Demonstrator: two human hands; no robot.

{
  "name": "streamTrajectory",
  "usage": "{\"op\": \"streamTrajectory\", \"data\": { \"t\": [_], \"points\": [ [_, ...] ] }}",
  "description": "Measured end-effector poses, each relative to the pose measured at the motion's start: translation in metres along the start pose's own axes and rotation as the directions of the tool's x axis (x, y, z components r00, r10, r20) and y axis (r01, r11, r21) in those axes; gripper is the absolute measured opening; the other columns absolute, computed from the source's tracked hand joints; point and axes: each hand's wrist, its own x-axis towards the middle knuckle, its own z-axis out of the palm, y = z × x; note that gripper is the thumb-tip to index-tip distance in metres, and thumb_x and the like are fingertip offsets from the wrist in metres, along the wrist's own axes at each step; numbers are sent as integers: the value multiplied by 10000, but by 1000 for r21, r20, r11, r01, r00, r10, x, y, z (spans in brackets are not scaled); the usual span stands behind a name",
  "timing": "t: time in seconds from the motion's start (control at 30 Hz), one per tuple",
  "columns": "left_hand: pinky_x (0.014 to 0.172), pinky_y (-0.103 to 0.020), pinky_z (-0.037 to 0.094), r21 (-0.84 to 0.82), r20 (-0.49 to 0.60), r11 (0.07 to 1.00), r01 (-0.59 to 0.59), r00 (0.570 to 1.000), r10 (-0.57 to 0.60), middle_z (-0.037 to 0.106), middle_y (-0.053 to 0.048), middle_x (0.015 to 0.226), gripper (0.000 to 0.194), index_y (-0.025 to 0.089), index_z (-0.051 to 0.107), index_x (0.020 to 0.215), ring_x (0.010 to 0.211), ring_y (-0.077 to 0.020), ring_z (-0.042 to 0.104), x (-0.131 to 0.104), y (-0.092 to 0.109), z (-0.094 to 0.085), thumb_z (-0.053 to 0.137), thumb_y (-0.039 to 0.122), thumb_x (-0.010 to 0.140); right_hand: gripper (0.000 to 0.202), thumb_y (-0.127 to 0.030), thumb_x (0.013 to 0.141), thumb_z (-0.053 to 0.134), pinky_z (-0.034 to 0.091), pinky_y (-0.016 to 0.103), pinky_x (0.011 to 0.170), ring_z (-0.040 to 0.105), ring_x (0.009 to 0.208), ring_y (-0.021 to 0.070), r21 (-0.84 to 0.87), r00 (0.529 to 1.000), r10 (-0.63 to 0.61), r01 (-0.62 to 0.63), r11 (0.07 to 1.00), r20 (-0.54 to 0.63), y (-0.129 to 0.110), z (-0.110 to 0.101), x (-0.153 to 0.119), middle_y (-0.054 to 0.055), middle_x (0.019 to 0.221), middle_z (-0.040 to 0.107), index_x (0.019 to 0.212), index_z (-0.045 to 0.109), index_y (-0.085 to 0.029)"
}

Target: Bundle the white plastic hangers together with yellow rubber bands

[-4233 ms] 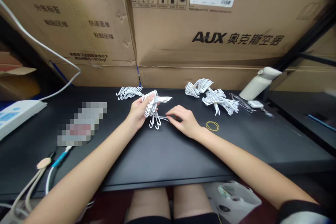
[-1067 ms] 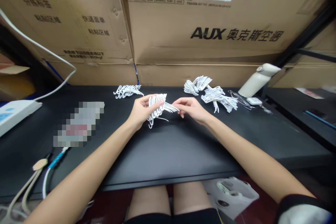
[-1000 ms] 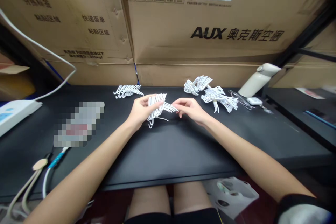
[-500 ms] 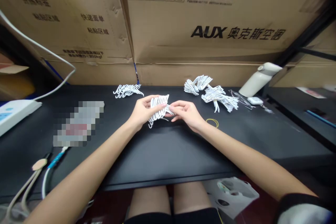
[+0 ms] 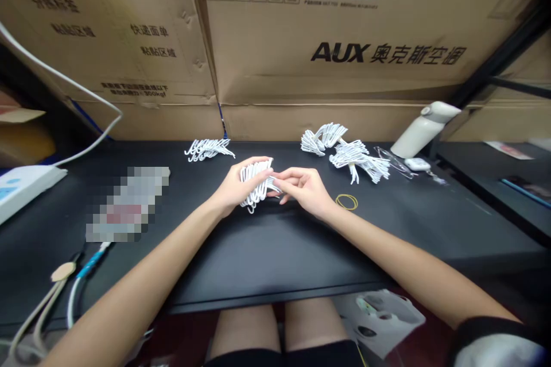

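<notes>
Many white hooks (image 5: 249,175) (smooth, wiry) in the gripping left hand (image 5: 235,186), stems (image 5: 272,184) within the pinching right hand (image 5: 306,188)

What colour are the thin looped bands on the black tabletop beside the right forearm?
Yellow; the thin looped bands show best in the head view.

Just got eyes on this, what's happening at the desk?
The left hand grips a bundle of white hooked pieces, and the right hand pinches its ends. A loose group of hooks lies behind on the left; more white bundles sit on the right. Yellow bands lie beside the right forearm.
</notes>
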Motion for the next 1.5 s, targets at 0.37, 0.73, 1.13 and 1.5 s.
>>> {"op": "streamTrajectory", "data": {
  "t": [0.37, 0.73, 1.13, 1.5],
  "points": [
    [633, -249, 541, -237, -116, 971, 43, 991, -72, 741, -84, 884, 424, 152, 660, 1027, 725, -182, 688, 7, -1, -5, 784, 332, 664, 410, -537, 780, 605, 488, 216, 424, 615, 491, 109, -62, 988, -71, 63, 996, -138, 8, -4, 7, 27, 723, 640, 899, 661, -149],
    [489, -176, 508, -515, -339, 855, 68, 899, -276, 696, -27, 687, 222, 108, 668, 952, 551, -114, 649, 17, 8, -14, 696, 186, 747, 144, -279, 826, 627, 439, 239, 602, 515, 603, 97, -665, 904, -259, 426, 613, 340, 27, -13, 5, 54, 862, 627, 877, 696, -163],
    [480, -197, 520, -433, -280, 899, 63, 939, -201, 734, -79, 804, 372, 103, 656, 1008, 629, -158, 684, 15, 1, -14, 760, 255, 686, 156, -110, 860, 512, 474, 270, 674, 557, 680, 138, -832, 928, -295, 342, 438, 226, 24, -41, 21, 67, 815, 579, 848, 666, -137],
    [830, -330, 533, -247, -166, 968, 43, 982, -86, 743, -107, 914, 520, 124, 636, 1065, 893, -237, 697, 10, -6, -9, 806, 363, 635, 237, -363, 880, 536, 481, 237, 442, 509, 488, 78, -614, 916, -397, 278, 739, -64, 19, -43, 23, 48, 854, 575, 903, 666, -166]
  ]
}}
